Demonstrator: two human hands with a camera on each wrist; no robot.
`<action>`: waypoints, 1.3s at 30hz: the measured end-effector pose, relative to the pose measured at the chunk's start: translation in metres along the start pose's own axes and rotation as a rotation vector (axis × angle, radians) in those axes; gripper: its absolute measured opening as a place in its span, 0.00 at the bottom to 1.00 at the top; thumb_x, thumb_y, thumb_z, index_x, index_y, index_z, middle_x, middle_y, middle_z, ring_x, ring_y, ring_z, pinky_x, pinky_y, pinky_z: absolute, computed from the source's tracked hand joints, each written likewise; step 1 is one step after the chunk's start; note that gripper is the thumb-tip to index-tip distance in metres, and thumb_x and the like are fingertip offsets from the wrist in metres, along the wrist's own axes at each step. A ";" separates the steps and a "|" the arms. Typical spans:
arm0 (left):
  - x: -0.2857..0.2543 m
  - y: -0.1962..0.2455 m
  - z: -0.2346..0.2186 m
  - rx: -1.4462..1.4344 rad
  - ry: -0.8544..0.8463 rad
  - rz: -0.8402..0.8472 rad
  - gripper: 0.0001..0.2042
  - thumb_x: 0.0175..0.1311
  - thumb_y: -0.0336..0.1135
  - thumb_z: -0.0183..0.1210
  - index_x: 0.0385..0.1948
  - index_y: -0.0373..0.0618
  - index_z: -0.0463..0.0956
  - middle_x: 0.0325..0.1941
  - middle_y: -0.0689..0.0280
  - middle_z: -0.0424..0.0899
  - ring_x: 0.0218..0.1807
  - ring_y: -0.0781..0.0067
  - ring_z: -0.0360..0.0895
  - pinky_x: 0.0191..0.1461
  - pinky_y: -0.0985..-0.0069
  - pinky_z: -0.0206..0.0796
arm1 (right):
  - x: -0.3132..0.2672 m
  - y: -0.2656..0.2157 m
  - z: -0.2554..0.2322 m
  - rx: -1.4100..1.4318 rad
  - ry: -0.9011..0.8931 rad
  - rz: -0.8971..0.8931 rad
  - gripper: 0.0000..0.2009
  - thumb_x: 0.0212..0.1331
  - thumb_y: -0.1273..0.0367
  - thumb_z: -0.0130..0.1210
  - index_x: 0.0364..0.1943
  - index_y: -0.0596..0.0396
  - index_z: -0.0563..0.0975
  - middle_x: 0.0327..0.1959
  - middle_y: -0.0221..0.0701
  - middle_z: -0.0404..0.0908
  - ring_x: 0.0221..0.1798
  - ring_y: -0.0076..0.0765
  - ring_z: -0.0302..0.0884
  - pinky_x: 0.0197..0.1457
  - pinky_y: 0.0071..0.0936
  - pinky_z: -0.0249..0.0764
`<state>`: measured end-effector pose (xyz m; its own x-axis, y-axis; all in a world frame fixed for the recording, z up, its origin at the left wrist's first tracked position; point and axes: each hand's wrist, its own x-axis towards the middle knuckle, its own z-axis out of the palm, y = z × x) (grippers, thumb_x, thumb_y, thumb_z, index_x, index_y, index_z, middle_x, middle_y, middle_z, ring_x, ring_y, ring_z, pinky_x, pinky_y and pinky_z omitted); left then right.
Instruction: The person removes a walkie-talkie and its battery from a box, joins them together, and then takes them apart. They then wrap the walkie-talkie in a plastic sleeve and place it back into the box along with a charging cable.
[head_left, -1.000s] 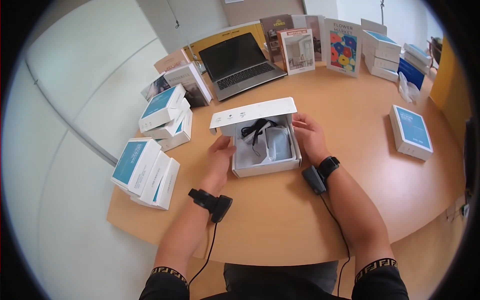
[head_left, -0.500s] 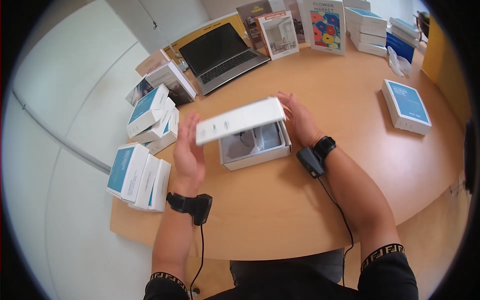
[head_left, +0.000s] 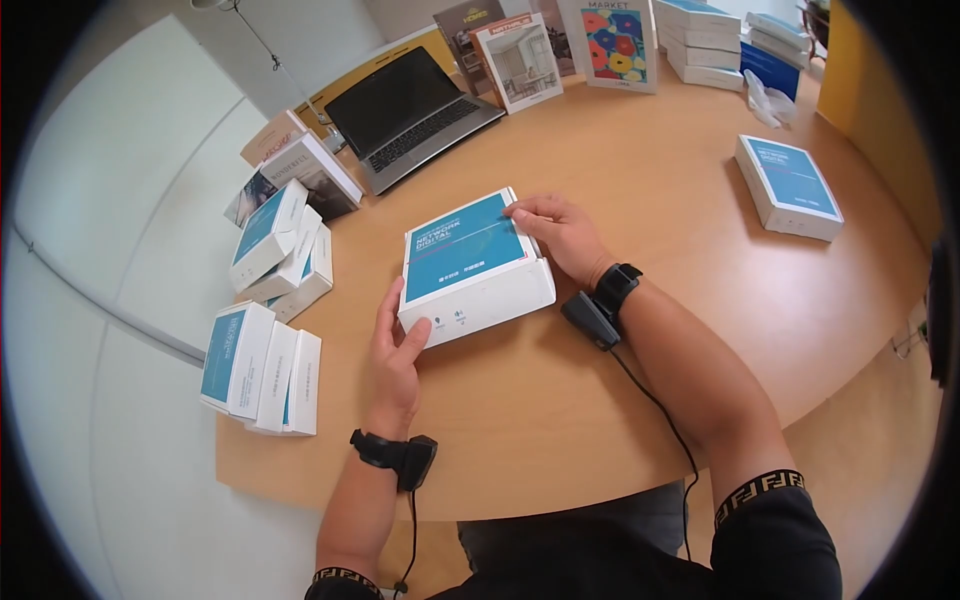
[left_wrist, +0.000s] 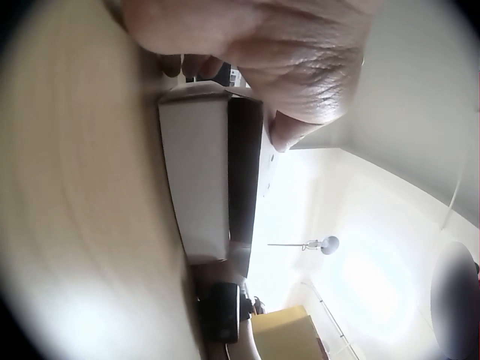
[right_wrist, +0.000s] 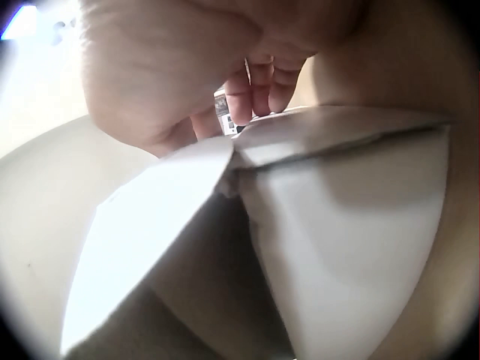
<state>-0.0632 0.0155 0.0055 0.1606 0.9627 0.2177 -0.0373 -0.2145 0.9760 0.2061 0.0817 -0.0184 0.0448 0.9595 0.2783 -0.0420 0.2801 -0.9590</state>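
A white cardboard box [head_left: 465,255] with a blue printed lid lies on the table, its lid lowered and the front flap hanging over the near side. In the left wrist view a dark gap shows between the lid and the box's wall [left_wrist: 196,172]. My left hand [head_left: 395,350] grips the near left corner, thumb on the flap and fingers along the left side. At the right edge my right hand [head_left: 562,235] holds the lid, fingertips on its top. In the right wrist view the lid's flap [right_wrist: 154,232] stands apart from the box wall [right_wrist: 352,232]. The contents are hidden.
Stacked boxes of the same kind [head_left: 262,370] stand at the left, near more piled boxes [head_left: 285,250]. A laptop [head_left: 415,115], standing books [head_left: 520,60] and further boxes [head_left: 700,45] line the back. One box [head_left: 790,185] lies alone at the right.
The lid has swung down over the box, covering the cable and packets inside. My left hand has gone from beside the raised lid to the near left corner.
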 end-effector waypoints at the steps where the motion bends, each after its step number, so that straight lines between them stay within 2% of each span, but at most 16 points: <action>1: 0.000 0.000 0.000 -0.005 -0.001 0.001 0.29 0.69 0.30 0.55 0.72 0.39 0.59 0.70 0.59 0.68 0.70 0.67 0.64 0.75 0.70 0.51 | 0.000 0.000 0.001 -0.019 -0.016 -0.004 0.15 0.71 0.63 0.53 0.50 0.58 0.83 0.57 0.35 0.72 0.60 0.33 0.71 0.67 0.30 0.66; 5: -0.002 -0.004 -0.002 0.014 -0.005 0.018 0.29 0.70 0.29 0.55 0.72 0.39 0.59 0.70 0.58 0.68 0.70 0.67 0.64 0.75 0.70 0.52 | -0.006 0.004 0.005 -0.050 -0.004 -0.010 0.16 0.71 0.62 0.53 0.53 0.59 0.81 0.59 0.35 0.70 0.60 0.32 0.72 0.65 0.27 0.69; 7: -0.003 -0.006 -0.001 0.011 0.002 0.016 0.29 0.70 0.30 0.55 0.72 0.38 0.59 0.70 0.58 0.68 0.70 0.67 0.65 0.75 0.71 0.52 | -0.011 0.005 0.005 -0.053 0.049 -0.045 0.16 0.68 0.63 0.56 0.54 0.58 0.81 0.53 0.35 0.78 0.56 0.32 0.76 0.63 0.27 0.70; 8: -0.003 -0.007 -0.002 0.026 0.022 0.016 0.28 0.70 0.30 0.55 0.71 0.37 0.60 0.68 0.58 0.69 0.68 0.68 0.66 0.74 0.71 0.54 | -0.015 0.004 0.006 -0.057 0.050 -0.042 0.16 0.68 0.63 0.56 0.54 0.58 0.81 0.53 0.35 0.78 0.56 0.32 0.76 0.63 0.27 0.70; 10: -0.006 -0.008 -0.003 0.037 0.046 0.009 0.27 0.71 0.31 0.56 0.70 0.35 0.61 0.67 0.58 0.71 0.67 0.69 0.67 0.72 0.72 0.56 | -0.029 0.002 0.009 0.172 0.084 0.034 0.16 0.69 0.65 0.56 0.54 0.60 0.80 0.47 0.33 0.81 0.50 0.28 0.78 0.57 0.25 0.74; 12: -0.009 -0.005 -0.003 0.096 0.095 -0.020 0.24 0.72 0.34 0.56 0.66 0.33 0.66 0.60 0.60 0.76 0.61 0.72 0.71 0.68 0.74 0.60 | -0.046 0.001 0.010 0.171 0.102 0.047 0.15 0.69 0.65 0.56 0.54 0.61 0.80 0.45 0.32 0.82 0.48 0.26 0.78 0.54 0.24 0.75; 13: -0.010 -0.007 -0.004 0.094 0.097 -0.030 0.24 0.72 0.34 0.56 0.66 0.33 0.66 0.60 0.60 0.76 0.61 0.72 0.71 0.68 0.74 0.60 | -0.056 0.000 0.010 0.174 0.121 0.056 0.15 0.70 0.66 0.55 0.53 0.62 0.80 0.42 0.31 0.83 0.45 0.25 0.79 0.52 0.23 0.76; 15: -0.011 -0.011 -0.007 0.130 0.140 0.013 0.20 0.73 0.37 0.56 0.60 0.32 0.71 0.54 0.62 0.79 0.56 0.74 0.73 0.65 0.75 0.62 | -0.077 -0.015 0.007 0.110 0.110 0.091 0.14 0.70 0.66 0.55 0.52 0.62 0.80 0.42 0.31 0.83 0.44 0.24 0.79 0.50 0.23 0.76; 17: -0.012 -0.013 -0.009 0.163 0.163 0.030 0.19 0.74 0.38 0.55 0.57 0.33 0.73 0.53 0.62 0.80 0.54 0.75 0.74 0.63 0.76 0.64 | -0.089 -0.017 0.008 0.047 0.099 0.121 0.14 0.70 0.66 0.55 0.51 0.62 0.80 0.43 0.31 0.84 0.44 0.24 0.79 0.49 0.22 0.75; 20: -0.011 -0.015 -0.011 0.186 0.196 0.048 0.17 0.75 0.40 0.54 0.54 0.34 0.75 0.50 0.63 0.82 0.49 0.77 0.76 0.56 0.77 0.67 | -0.096 -0.020 0.012 0.037 0.137 0.071 0.15 0.70 0.64 0.55 0.49 0.62 0.81 0.40 0.31 0.84 0.41 0.22 0.77 0.45 0.22 0.74; 23: -0.009 -0.018 -0.012 0.195 0.217 0.051 0.17 0.75 0.42 0.53 0.52 0.36 0.76 0.46 0.65 0.83 0.44 0.79 0.77 0.48 0.79 0.69 | -0.096 -0.027 0.013 -0.138 0.195 0.096 0.17 0.70 0.61 0.55 0.45 0.63 0.83 0.35 0.31 0.84 0.38 0.21 0.76 0.41 0.22 0.73; 25: -0.009 -0.019 -0.012 0.217 0.228 0.059 0.17 0.75 0.44 0.53 0.51 0.38 0.76 0.44 0.66 0.83 0.41 0.80 0.77 0.44 0.80 0.68 | -0.095 -0.026 0.013 -0.175 0.236 0.125 0.19 0.70 0.58 0.55 0.37 0.63 0.84 0.28 0.30 0.83 0.33 0.21 0.76 0.38 0.23 0.73; 27: -0.010 -0.016 -0.010 0.196 0.250 0.034 0.16 0.75 0.44 0.54 0.48 0.39 0.77 0.41 0.68 0.83 0.39 0.82 0.75 0.41 0.81 0.67 | -0.095 -0.029 0.012 -0.190 0.223 0.135 0.19 0.69 0.58 0.55 0.34 0.63 0.84 0.26 0.30 0.83 0.31 0.21 0.76 0.37 0.23 0.73; 32: -0.009 -0.015 -0.010 0.187 0.250 0.014 0.16 0.75 0.45 0.54 0.45 0.41 0.78 0.39 0.69 0.83 0.37 0.82 0.75 0.41 0.81 0.66 | -0.100 -0.045 0.014 -0.147 0.206 0.186 0.20 0.69 0.58 0.55 0.28 0.62 0.83 0.22 0.28 0.82 0.27 0.21 0.75 0.34 0.23 0.73; 35: -0.009 -0.016 -0.011 0.196 0.243 0.011 0.15 0.74 0.45 0.54 0.45 0.42 0.78 0.39 0.69 0.83 0.38 0.82 0.75 0.42 0.80 0.66 | -0.099 -0.044 0.014 -0.172 0.175 0.179 0.18 0.69 0.59 0.55 0.30 0.61 0.84 0.23 0.28 0.82 0.27 0.20 0.76 0.34 0.23 0.73; 39: -0.009 -0.018 -0.012 0.171 0.234 0.019 0.15 0.74 0.45 0.55 0.45 0.41 0.79 0.40 0.69 0.83 0.39 0.82 0.75 0.45 0.79 0.67 | -0.098 -0.038 0.014 -0.135 0.166 0.131 0.15 0.69 0.62 0.56 0.38 0.61 0.84 0.25 0.29 0.83 0.27 0.20 0.77 0.34 0.22 0.74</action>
<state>-0.0759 0.0131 -0.0144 -0.0709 0.9660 0.2488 0.1318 -0.2382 0.9622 0.1891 -0.0227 -0.0085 0.2115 0.9659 0.1493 0.0751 0.1362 -0.9878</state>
